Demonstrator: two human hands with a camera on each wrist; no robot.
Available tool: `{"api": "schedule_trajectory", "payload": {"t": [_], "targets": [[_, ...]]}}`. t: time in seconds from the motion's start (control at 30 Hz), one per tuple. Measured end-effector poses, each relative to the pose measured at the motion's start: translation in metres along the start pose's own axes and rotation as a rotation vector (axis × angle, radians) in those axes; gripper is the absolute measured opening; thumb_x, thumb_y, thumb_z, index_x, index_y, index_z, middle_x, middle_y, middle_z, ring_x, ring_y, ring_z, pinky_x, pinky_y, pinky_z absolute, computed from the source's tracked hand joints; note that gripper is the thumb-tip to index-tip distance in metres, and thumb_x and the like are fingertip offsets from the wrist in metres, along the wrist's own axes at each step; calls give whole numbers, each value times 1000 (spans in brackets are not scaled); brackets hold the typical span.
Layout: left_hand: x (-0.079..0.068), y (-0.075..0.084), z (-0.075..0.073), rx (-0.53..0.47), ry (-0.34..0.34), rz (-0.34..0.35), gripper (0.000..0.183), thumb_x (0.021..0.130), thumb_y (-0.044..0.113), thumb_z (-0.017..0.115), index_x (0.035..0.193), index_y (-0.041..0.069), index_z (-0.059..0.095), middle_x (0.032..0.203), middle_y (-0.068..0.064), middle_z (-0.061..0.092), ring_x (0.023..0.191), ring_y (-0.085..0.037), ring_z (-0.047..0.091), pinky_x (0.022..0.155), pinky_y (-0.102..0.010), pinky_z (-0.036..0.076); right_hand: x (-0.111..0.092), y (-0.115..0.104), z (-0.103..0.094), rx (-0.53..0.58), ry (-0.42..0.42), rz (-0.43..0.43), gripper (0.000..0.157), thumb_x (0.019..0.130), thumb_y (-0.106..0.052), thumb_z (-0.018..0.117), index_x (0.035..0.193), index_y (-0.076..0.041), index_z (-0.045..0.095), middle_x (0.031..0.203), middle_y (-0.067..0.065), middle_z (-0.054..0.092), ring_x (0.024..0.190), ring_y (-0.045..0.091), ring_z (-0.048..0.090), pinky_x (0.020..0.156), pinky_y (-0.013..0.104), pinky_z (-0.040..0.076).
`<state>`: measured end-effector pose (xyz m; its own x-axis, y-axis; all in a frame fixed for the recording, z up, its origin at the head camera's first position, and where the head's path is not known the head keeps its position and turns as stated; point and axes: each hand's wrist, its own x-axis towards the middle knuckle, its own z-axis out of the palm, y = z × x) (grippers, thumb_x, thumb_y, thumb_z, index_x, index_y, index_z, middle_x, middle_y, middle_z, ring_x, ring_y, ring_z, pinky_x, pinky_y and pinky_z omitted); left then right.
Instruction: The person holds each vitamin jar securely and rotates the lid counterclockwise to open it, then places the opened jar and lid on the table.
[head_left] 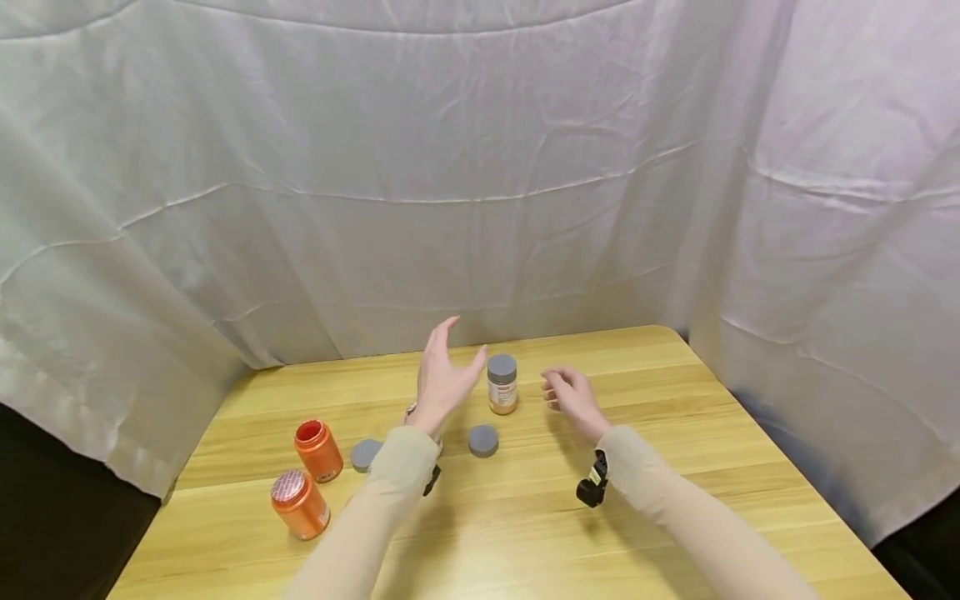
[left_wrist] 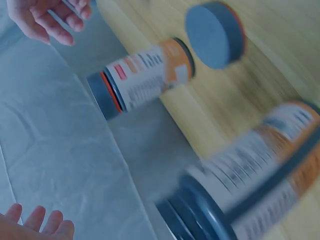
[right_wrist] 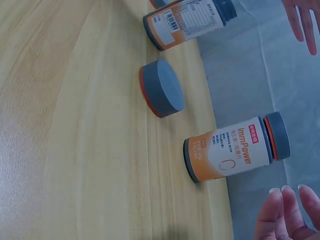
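Observation:
My left hand (head_left: 446, 379) is raised above the table, thumb and fingers spread, holding nothing. To its right stands a white-and-orange supplement bottle (head_left: 502, 392) with its grey cap on; neither hand touches it. My right hand (head_left: 573, 400) hovers right of that bottle, fingers loosely bent and holding nothing. A loose grey cap (head_left: 483, 440) lies in front of the bottle. Another labelled bottle (right_wrist: 187, 22), its dark neck uncapped, stands beyond this cap in the right wrist view; my left forearm mostly hides it in the head view.
Two orange bottles stand at the table's left: one with an open mouth (head_left: 318, 454), one with a patterned seal (head_left: 300, 504) over its top. A second grey cap (head_left: 364, 454) lies beside my left sleeve. Grey curtains (head_left: 480, 250) hang behind the wooden table (head_left: 525, 542).

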<state>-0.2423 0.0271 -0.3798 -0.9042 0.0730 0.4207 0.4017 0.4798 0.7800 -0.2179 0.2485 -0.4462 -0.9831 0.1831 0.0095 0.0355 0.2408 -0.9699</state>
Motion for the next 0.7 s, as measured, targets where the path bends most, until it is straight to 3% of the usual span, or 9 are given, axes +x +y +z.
{"api": "schedule_trajectory", "payload": {"t": [0.13, 0.3, 0.5, 0.7], "targets": [[0, 6, 16, -25, 2, -14, 72, 87, 34, 74, 150, 20, 42, 155, -7, 46, 143, -31, 45, 116, -51, 38, 0, -1, -5, 76, 17, 39, 41, 106, -22, 43, 134, 6, 54, 109, 15, 61, 89, 15, 61, 81, 26, 56], [0, 8, 39, -58, -2, -85, 77, 86, 34, 75, 152, 22, 37, 158, -6, 41, 144, -32, 43, 115, -51, 39, -1, -4, -11, 161, 36, 102, 43, 107, -22, 42, 138, 6, 49, 108, 11, 60, 87, 12, 60, 80, 23, 55], [1, 0, 63, -66, 9, -171, 83, 84, 34, 76, 154, 20, 32, 158, -9, 40, 144, -31, 42, 115, -50, 40, -1, 2, -16, 193, 86, 144, 41, 106, -22, 43, 137, 5, 50, 104, 6, 61, 84, 10, 61, 74, 18, 54], [-3, -11, 75, -97, -15, -258, 95, 82, 35, 75, 158, 17, 22, 161, -12, 34, 145, -34, 39, 115, -53, 39, 0, 8, -20, 205, 104, 170, 42, 105, -22, 44, 137, 4, 51, 102, 5, 60, 83, 10, 60, 71, 18, 52]]}}
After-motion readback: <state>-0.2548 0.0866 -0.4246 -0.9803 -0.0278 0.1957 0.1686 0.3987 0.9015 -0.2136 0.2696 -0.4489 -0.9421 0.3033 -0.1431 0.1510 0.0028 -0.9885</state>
